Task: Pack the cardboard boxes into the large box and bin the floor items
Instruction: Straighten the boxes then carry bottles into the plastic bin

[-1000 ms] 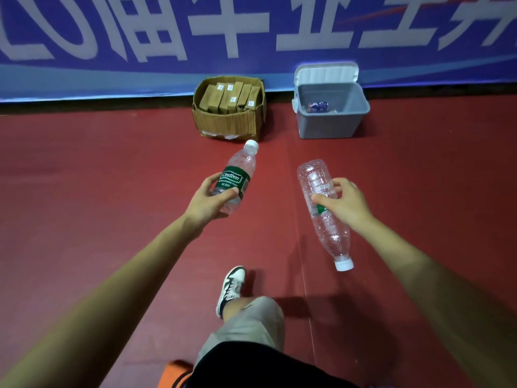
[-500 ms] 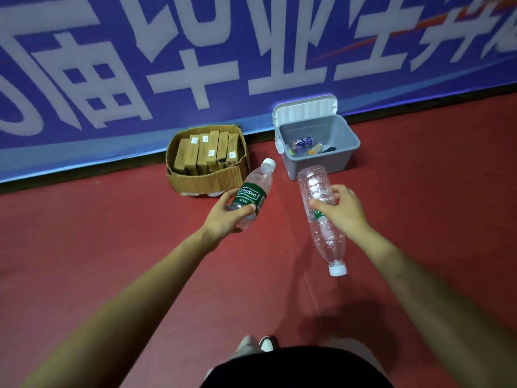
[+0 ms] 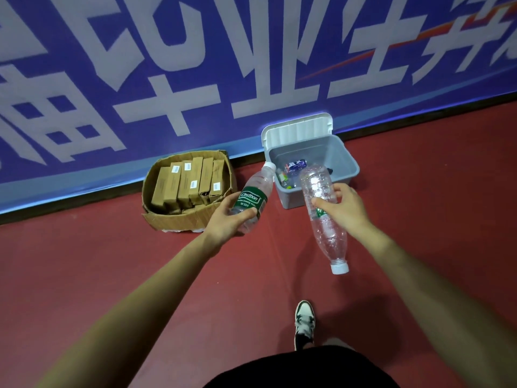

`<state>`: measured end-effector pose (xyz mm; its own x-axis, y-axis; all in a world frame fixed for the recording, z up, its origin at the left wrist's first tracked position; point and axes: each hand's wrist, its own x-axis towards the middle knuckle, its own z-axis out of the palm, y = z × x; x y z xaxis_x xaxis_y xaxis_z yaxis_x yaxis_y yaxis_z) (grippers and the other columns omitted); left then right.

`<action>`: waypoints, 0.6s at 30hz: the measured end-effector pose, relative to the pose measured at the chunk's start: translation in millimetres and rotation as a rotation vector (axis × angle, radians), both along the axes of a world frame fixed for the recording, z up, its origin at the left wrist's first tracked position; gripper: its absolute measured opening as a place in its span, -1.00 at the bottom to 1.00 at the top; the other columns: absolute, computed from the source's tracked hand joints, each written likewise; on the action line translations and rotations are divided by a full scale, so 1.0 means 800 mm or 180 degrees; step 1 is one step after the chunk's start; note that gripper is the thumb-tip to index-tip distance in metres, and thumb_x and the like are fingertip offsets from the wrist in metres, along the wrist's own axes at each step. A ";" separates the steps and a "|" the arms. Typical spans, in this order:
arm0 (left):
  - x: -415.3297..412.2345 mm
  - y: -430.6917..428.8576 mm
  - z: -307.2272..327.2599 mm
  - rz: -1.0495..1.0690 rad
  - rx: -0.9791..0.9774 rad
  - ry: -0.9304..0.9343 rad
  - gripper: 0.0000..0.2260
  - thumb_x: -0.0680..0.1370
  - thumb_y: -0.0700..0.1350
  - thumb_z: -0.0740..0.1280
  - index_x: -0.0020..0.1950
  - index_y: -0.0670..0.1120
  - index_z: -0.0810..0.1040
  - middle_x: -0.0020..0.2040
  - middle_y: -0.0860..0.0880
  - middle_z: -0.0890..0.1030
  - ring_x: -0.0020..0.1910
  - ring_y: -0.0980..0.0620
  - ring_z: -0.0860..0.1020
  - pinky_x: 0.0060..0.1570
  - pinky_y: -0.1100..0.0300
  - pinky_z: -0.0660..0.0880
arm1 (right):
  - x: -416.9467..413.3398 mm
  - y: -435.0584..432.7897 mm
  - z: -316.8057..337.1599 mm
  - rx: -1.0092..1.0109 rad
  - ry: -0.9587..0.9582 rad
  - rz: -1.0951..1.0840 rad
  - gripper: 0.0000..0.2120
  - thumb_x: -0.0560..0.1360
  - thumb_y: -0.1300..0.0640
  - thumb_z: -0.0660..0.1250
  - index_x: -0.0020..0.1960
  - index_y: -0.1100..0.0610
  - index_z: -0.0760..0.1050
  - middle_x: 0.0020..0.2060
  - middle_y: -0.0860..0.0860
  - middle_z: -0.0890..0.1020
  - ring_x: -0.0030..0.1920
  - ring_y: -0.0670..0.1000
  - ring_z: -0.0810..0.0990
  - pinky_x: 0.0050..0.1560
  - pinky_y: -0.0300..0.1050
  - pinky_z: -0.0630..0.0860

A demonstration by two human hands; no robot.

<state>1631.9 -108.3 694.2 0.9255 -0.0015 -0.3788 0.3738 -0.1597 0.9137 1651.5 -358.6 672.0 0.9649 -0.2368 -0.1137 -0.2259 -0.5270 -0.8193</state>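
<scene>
My left hand [image 3: 228,221] grips a clear bottle with a green label [image 3: 253,196], its white cap pointing up toward the bin. My right hand [image 3: 345,207] holds a second clear bottle [image 3: 321,208] upside down, cap toward the floor, its base in front of the bin's near wall. The grey bin [image 3: 347,159] stands open against the wall with wrappers and small litter inside. Left of it sits the large cardboard box [image 3: 173,219], packed with several small brown boxes [image 3: 186,184] standing on end.
A blue banner with white characters [image 3: 251,65] covers the wall behind both containers. The bin's white lid [image 3: 299,130] leans back against it. The floor is red; my shoe [image 3: 305,323] steps forward below the right-hand bottle.
I have walked closer to the wall; the box and bin now sit just beyond my hands. Both bottles have moved forward with me, the right one now overlapping the bin's front.
</scene>
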 end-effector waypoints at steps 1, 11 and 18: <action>0.023 -0.015 0.003 0.0023 -0.0013 0.0018 -0.52 0.48 -0.13 0.41 0.36 0.05 0.35 0.02 0.02 0.54 -0.02 0.00 0.57 -0.12 0.10 0.55 | 0.023 -0.013 0.001 0.0030 0.0026 0.0013 -0.58 0.36 0.05 0.51 0.12 0.20 0.49 0.08 0.14 0.55 -0.01 0.05 0.53 -0.07 -0.21 0.36; 0.210 -0.109 -0.002 0.0124 -0.0006 0.0014 -0.52 0.49 -0.15 0.40 0.38 0.01 0.37 -0.03 0.07 0.52 -0.10 0.12 0.55 -0.13 0.22 0.54 | 0.198 -0.113 -0.003 -0.0005 0.0145 0.0042 -0.55 0.37 0.08 0.50 0.18 0.21 0.47 0.01 0.06 0.48 -0.02 0.02 0.50 -0.01 -0.20 0.38; 0.346 -0.139 -0.043 0.0103 0.0000 0.0156 -0.52 0.49 -0.17 0.40 0.38 -0.03 0.37 0.18 -0.05 0.52 -0.11 0.16 0.55 -0.25 0.31 0.55 | 0.338 -0.150 -0.042 -0.0131 0.0330 -0.0044 -0.47 0.36 0.06 0.52 0.23 0.23 0.46 0.14 0.15 0.53 0.07 0.11 0.56 0.08 -0.10 0.46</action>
<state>1908.7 -219.2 659.8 0.9054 0.0280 -0.4236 0.4229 -0.1470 0.8942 1922.1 -478.6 638.6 0.9451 -0.2565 -0.2026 -0.3157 -0.5559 -0.7689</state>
